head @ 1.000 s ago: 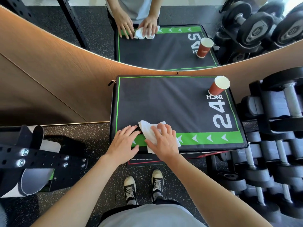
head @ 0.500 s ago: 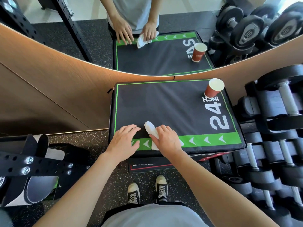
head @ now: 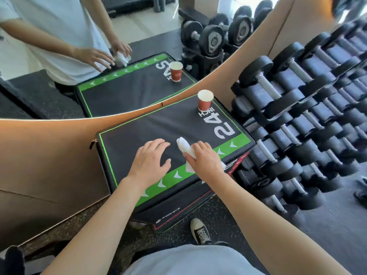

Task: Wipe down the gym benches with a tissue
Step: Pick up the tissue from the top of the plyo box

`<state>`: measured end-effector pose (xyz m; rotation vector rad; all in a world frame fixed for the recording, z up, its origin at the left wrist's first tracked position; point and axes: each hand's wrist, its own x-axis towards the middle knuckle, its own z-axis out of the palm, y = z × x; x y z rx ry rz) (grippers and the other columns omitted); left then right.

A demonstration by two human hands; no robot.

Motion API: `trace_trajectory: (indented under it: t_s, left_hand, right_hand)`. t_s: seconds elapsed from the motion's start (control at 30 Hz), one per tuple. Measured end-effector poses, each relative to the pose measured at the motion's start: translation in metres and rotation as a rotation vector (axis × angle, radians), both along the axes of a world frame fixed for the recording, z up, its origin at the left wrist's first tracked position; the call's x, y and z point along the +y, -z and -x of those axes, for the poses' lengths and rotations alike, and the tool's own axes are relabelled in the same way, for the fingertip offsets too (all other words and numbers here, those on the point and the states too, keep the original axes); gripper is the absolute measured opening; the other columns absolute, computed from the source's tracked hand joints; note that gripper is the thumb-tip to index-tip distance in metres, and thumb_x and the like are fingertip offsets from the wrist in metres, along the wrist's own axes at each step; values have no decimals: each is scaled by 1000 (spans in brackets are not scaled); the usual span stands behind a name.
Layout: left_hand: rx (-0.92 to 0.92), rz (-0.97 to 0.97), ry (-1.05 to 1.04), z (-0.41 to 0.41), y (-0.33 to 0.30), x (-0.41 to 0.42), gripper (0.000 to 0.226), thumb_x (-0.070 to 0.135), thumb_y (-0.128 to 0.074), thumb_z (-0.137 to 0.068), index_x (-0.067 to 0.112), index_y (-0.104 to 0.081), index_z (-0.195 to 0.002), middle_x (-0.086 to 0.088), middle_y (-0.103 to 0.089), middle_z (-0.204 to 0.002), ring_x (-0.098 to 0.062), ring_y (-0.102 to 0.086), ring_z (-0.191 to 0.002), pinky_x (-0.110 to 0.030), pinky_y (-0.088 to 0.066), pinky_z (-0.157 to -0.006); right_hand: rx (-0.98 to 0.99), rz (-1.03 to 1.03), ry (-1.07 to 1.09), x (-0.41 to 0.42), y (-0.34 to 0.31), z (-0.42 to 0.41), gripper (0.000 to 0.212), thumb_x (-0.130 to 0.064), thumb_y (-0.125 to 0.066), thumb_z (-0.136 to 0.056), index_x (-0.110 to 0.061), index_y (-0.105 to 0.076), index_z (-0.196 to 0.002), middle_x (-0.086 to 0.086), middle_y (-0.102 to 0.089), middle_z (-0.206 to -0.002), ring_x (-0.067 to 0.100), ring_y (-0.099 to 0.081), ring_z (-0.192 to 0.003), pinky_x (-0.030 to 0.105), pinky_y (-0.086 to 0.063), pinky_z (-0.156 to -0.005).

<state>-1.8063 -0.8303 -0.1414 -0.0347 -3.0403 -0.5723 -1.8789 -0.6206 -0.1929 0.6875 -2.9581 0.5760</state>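
My right hand point(head: 205, 160) sits just right of the frame's middle, fingers curled round a crumpled white tissue point(head: 185, 148) and pressing it onto the black padded top of the box point(head: 139, 128). One end of the tissue pokes up and left from under my fingertips; another bit shows below my palm, over the green band with white arrowheads that runs along the box's near edge. My left hand point(head: 150, 162) lies flat on the black surface just left of the tissue, fingers straight and slightly spread, thumb out to the right, holding nothing. The two hands are near each other but apart.

The box fills the centre of the frame, tilted so that its far right corner points toward upper right. White lettering "24 INCH" runs along its right side, and a red paper cup point(head: 205, 101) with a white inside stands upright on that far right corner, just beyond the lettering and well apart from my hands.

A mirror point(head: 49, 100) with a curved wooden frame takes up the upper left and shows the box, the cup and both hands again. A rack of black dumbbells point(head: 297, 124) fills the right side. At lower centre one black sneaker point(head: 200, 232) with white laces stands on the speckled floor just beside the box's base.
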Motion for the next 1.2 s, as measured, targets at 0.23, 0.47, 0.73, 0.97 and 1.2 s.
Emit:
trace_trajectory:
  t_s: [0.23,0.47,0.73,0.97,1.2]
  left_hand:
    - [50,54,226,-27,-13,-7,57,36,-69,-95,16,-58,-146,-3,-53,-152,-27,-47,-141,-48,-41,-114]
    - [73,19,505,-68,-20,64,57,32,-75,-89,13,-62,-141,-7,-57,-148,-32,-51,-137,-51,-43,-112]
    - [113,-18,844,-133,-28,183,57,32,-74,-91,10,-62,-141,-11,-58,-146,-33,-53,-136,-50,-43,-114]
    - [105,-21,1015,-231,-27,292,57,32,-75,-92,10,-61,-143,-10,-57,-149,-33,-50,-139,-51,-44,-113]
    - [76,-41,1111,-353,-15,396,58,33,-73,-93,12,-60,-144,-8,-55,-151,-31,-47,-141,-51,-41,-116]
  right_hand:
    - [63,59,245,3,-16,-79,42,-49,-54,-103,-8,-62,-100,6,-62,-97,30,-55,-94,37,-44,-76]
    - [77,18,528,61,-30,-189,45,-51,-51,-103,-9,-64,-111,6,-63,-103,29,-56,-101,40,-49,-84]
    - [90,31,881,156,-35,-314,45,-54,-48,-102,-14,-64,-114,2,-66,-108,23,-58,-102,39,-53,-80]
    - [121,52,1052,243,-30,-445,40,-51,-53,-103,-12,-63,-105,2,-62,-97,22,-55,-91,33,-45,-70]
    - [132,50,1173,336,-18,-585,39,-49,-53,-103,-12,-63,-102,2,-62,-94,22,-54,-87,32,-43,-67]
